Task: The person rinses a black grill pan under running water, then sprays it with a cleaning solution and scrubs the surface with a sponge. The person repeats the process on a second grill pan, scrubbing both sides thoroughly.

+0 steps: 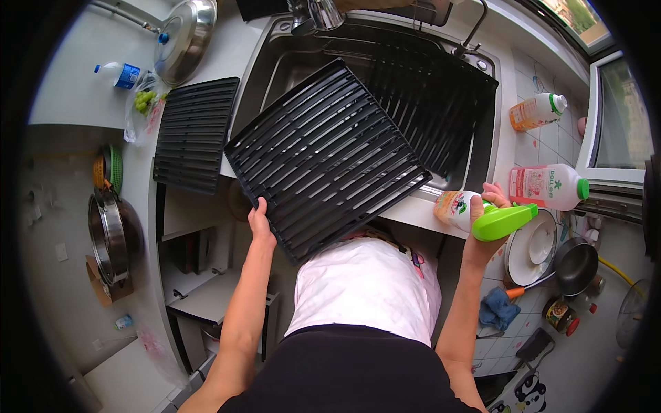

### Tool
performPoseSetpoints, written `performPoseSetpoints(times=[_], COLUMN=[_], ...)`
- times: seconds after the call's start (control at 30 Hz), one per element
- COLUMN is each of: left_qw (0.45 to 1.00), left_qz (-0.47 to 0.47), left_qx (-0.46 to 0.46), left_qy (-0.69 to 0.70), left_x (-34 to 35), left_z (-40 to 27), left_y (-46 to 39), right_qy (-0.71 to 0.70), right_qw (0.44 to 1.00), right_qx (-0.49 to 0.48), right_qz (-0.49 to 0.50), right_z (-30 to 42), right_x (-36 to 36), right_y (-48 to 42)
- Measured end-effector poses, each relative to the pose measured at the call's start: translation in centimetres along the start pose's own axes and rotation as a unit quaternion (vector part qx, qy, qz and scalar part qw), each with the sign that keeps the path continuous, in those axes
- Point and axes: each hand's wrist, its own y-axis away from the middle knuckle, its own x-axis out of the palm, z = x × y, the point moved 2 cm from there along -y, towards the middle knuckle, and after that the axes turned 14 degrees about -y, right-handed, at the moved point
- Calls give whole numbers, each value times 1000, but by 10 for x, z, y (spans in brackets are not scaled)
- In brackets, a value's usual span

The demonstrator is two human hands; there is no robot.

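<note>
My left hand [261, 227] grips the near left edge of a black slatted panel [315, 170]. The panel is tilted over the front of a stainless-steel sink [294, 77], its near corner close to my white apron [366, 289]. In my right hand [476, 248] is a spray bottle [454, 207] with a bright green trigger head, held at the sink's front right corner. Another black slatted rack [439, 103] rests inside the sink, partly hidden by the held panel. A smaller black slatted panel [193, 134] lies on the counter to the left, jutting past its front edge.
A chrome faucet [325, 13] rises behind the sink. Two cleaner bottles [537, 111] [547, 186], plates [529, 253] and a frying pan [578, 266] stand at right. At left are a metal lid [186, 41], bagged grapes [144, 101] and an open lower cabinet [196, 279].
</note>
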Motion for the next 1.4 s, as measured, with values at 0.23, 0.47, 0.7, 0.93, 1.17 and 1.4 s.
performPoseSetpoints(times=[0.23,0.47,0.7,0.93,1.17,1.4], left_qw=[999,1000,1000,1000,1000,1000], left_qz=[-28,-21,-15,-24,-21,-15], left_qx=[-3,-4,5,-9,-1,2], left_qy=[-18,-9,-7,-9,4,14], left_x=[4,-1,1,7,6,6], left_z=[-5,-2,-4,-11,-8,-8], left_y=[6,5,5,10,9,9], right_qy=[-119,-242,-169,-47,-37,-68], right_qw=[971,949,973,946,919,926], right_qx=[102,109,117,203,295,293], right_qz=[-179,-168,102,249,259,227], right_z=[10,-27,13,17,-16,-27], right_x=[4,-33,-25,7,38,41], right_y=[26,13,-14,3,12,13])
